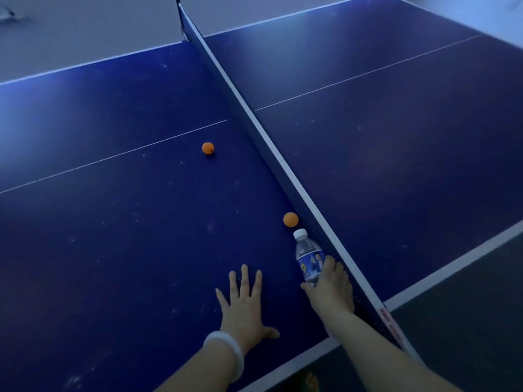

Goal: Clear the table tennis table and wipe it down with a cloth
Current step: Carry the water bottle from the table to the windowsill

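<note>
A small clear water bottle with a white cap and blue label stands beside the net on the blue table tennis table. My right hand grips its lower part, fingers curled round it. My left hand lies flat on the table surface with fingers spread, a white bangle on its wrist. One orange ball rests against the net just beyond the bottle's cap. A second orange ball sits farther out near the white centre line.
The net runs diagonally across the table from near right to far left, with its post at the far end. The table's white-edged near side passes under my forearms. Dusty specks mark the blue surface. Grey floor lies beyond the far edge.
</note>
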Tool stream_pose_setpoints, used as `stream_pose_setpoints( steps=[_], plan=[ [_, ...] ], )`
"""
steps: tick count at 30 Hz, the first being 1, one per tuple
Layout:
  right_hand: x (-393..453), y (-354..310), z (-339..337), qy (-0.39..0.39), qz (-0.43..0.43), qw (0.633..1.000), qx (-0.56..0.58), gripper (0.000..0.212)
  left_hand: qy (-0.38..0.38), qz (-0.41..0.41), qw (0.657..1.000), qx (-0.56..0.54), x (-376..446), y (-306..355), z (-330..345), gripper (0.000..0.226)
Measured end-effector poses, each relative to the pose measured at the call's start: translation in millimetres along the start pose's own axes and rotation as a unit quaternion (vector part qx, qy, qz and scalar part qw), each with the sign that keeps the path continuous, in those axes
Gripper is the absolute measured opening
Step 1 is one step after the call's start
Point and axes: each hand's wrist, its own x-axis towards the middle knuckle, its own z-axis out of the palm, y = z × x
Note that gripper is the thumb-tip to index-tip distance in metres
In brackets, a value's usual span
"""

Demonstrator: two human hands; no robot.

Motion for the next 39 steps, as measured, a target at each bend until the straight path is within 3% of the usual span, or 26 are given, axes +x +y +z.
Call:
stream_pose_setpoints(
  steps=[8,13,21,24,29,35,39],
  plan=[
    [-31.1,17.1,-1.0,-0.055,0.025,0.992,0.113,0.087,-0.016,-0.003,1.0,-0.008,0.9,3.3,-5.5,0.135],
    [-49.5,15.9,-3.3,-0.037,0.055,0.974,0.218,0.083,-0.017,0.008,1.0,-0.001,-2.5,0.0,-7.3,0.132],
    [-83.2,0.4,-28.8,0.041,0.017,0.94,0.339,0.072,-0.019,0.011,1.0,0.018,0.2,-2.1,-8.0,0.128],
    [-95.7,-6.2,-51.7,0.087,-0.008,0.927,0.364,0.07,-0.012,0.03,0.999,-0.005,-2.2,2.6,-20.5,0.111],
    [-112.0,-11.6,-99.4,0.165,-0.046,0.905,0.389,0.064,0.055,0.143,0.987,-0.051,-22.8,33.4,-49.7,0.074],
    [-141.2,22.7,-175.1,0.254,-0.096,0.854,0.444,0.065,0.176,0.254,0.947,-0.092,-73.7,125.2,-79.3,0.057],
    [-168.6,93.8,-233.1,0.31,-0.095,0.829,0.456,0.068,0.219,0.311,0.921,-0.09,-117.5,215.1,-76.5,0.031]
  ],
)
